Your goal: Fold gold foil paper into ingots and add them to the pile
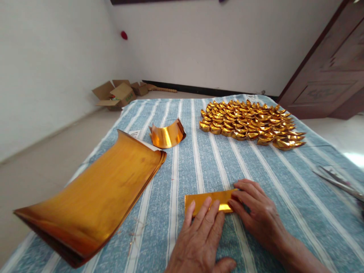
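A folded strip of gold foil paper (pixel 210 198) lies flat on the striped cloth before me. My left hand (pixel 200 239) rests on it with fingers spread, pressing its near edge. At the strip's right end, my right hand (pixel 254 204) has its thumb and curled fingers closed on the paper. A small dark thing shows under that hand; I cannot make out what it is. To the left is a large stack of gold foil sheets (pixel 99 185), its ends curling up. Beyond the strip stands a smaller curved stack of gold foil (pixel 167 135).
Rows of folded gold foil ingots (pixel 244 119) cover the table's far right. Scissors (pixel 341 184) lie at the right edge. Blue and white striped cloth (pixel 187 167) covers the table. Open cardboard boxes (pixel 122 94) sit on the floor by the wall, and a brown door (pixel 324 72) is at right.
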`<state>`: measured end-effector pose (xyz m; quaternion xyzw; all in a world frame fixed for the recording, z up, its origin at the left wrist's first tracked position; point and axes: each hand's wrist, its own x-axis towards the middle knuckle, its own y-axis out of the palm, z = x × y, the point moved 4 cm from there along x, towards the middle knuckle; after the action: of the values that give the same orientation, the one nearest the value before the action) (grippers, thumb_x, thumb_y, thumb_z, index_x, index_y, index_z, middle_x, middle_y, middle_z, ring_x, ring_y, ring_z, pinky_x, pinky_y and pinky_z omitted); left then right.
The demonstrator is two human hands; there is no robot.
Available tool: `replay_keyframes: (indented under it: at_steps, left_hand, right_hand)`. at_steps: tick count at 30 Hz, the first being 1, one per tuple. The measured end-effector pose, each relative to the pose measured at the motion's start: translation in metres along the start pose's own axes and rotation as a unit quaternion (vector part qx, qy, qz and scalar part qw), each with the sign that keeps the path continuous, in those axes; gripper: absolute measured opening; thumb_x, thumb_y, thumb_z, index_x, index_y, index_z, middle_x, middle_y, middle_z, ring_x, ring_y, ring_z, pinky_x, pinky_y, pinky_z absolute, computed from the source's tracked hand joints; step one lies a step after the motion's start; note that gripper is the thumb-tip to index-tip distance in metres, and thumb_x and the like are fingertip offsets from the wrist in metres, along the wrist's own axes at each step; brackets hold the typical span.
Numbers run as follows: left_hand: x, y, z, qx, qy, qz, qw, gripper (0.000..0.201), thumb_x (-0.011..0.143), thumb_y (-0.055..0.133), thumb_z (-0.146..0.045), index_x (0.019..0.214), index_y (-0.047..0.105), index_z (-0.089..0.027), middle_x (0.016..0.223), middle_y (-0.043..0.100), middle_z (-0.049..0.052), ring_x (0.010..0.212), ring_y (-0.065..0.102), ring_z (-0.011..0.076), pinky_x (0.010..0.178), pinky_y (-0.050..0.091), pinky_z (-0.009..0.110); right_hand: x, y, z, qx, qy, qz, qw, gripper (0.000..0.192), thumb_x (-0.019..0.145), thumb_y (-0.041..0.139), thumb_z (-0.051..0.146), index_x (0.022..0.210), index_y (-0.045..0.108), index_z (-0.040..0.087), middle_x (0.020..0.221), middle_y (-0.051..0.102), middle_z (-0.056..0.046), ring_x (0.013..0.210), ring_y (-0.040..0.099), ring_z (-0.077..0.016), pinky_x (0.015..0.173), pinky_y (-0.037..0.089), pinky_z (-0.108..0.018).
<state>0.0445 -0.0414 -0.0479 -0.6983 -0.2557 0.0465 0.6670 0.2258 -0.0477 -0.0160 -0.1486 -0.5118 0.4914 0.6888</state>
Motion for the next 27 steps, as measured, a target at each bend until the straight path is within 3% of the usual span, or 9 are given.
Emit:
replay_keyframes:
  at_steps: [18, 27]
  left_hand:
    - [0.002, 0.0, -0.002, -0.013, -0.013, -0.012, 1.0, 0.076, 0.083, 0.055, -0.051, 0.143, 0.036, -0.009, 0.15, 0.04, 0.018, 0.139, 0.033, 0.0363, 0.11, 0.028, 0.061]
    - [0.011, -0.02, -0.003, -0.051, -0.023, 0.046, 0.997, 0.077, 0.083, 0.062, -0.047, 0.144, 0.035, -0.009, 0.148, 0.042, 0.02, 0.137, 0.037, 0.0372, 0.107, 0.034, 0.062]
  right_hand:
    - [-0.002, 0.001, 0.001, -0.016, 0.0, 0.005, 1.0, 0.011, 0.09, 0.055, 0.013, 0.09, 0.066, 0.016, 0.1, 0.064, -0.01, 0.105, 0.056, -0.0243, 0.09, 0.052, -0.043]
    - [-0.003, 0.001, 0.001, -0.031, -0.001, 0.015, 0.999, 0.014, 0.092, 0.055, 0.017, 0.087, 0.068, 0.016, 0.099, 0.066, -0.01, 0.106, 0.058, -0.0245, 0.092, 0.052, -0.042]
